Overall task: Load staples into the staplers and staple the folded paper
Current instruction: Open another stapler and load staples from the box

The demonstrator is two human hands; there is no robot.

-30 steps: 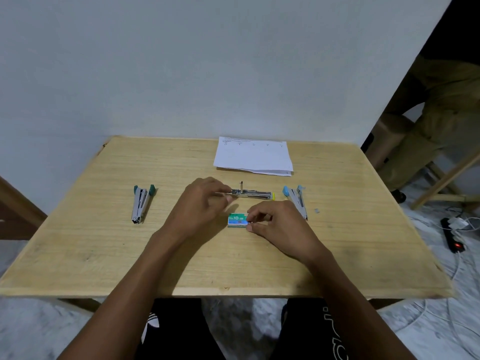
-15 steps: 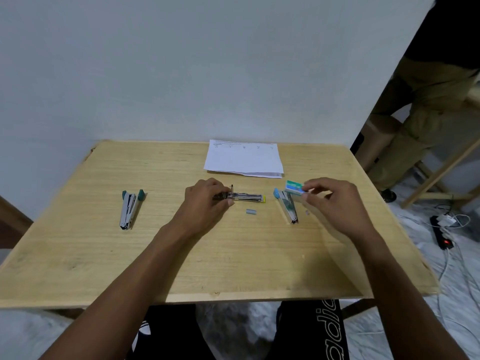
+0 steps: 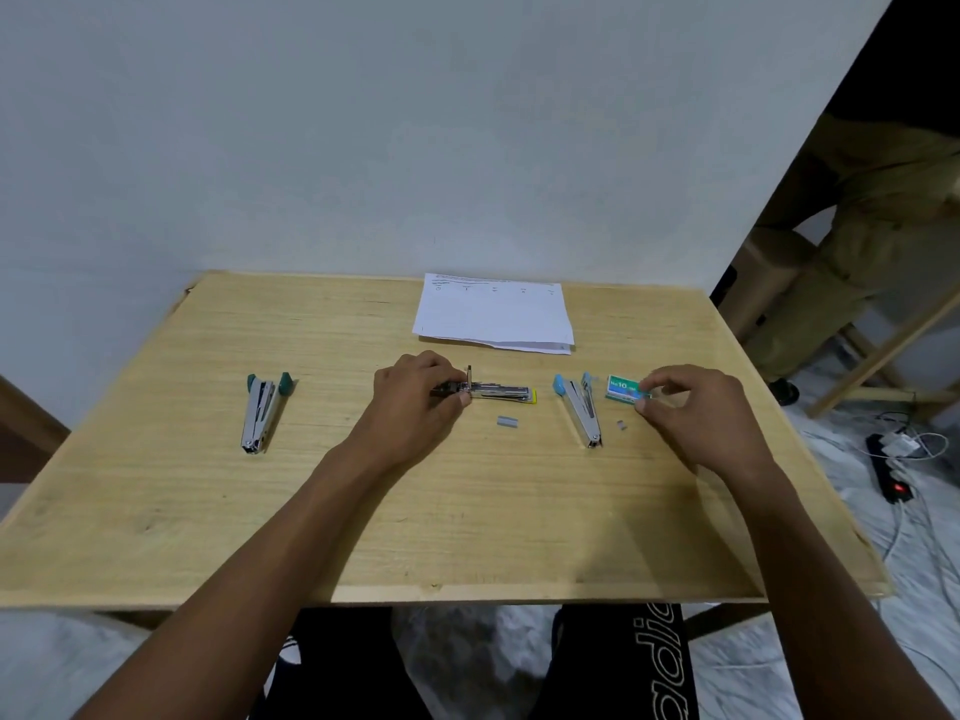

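Note:
My left hand [image 3: 415, 397] pinches the near end of a yellow-tipped stapler [image 3: 501, 392] lying opened out at the table's middle. A strip of staples [image 3: 507, 421] lies loose just below it. A light-blue stapler [image 3: 581, 413] lies open to the right. My right hand [image 3: 691, 413] holds the green staple box [image 3: 625, 389] by its right end, low over the table beside the blue stapler. A small staple piece [image 3: 621, 424] lies under the box. A dark-green stapler [image 3: 261, 410] lies open at the left. The folded paper [image 3: 494, 313] rests at the table's back edge.
The wooden table [image 3: 363, 537] stands against a pale wall. A person in olive clothes [image 3: 857, 226] sits at the right by wooden furniture legs. A power strip with cables [image 3: 891, 472] lies on the floor at the right.
My right hand has carried the staple box from the table's middle to the right of the blue stapler and brought it down. A staple strip stays where the box was. My left hand has kept its hold.

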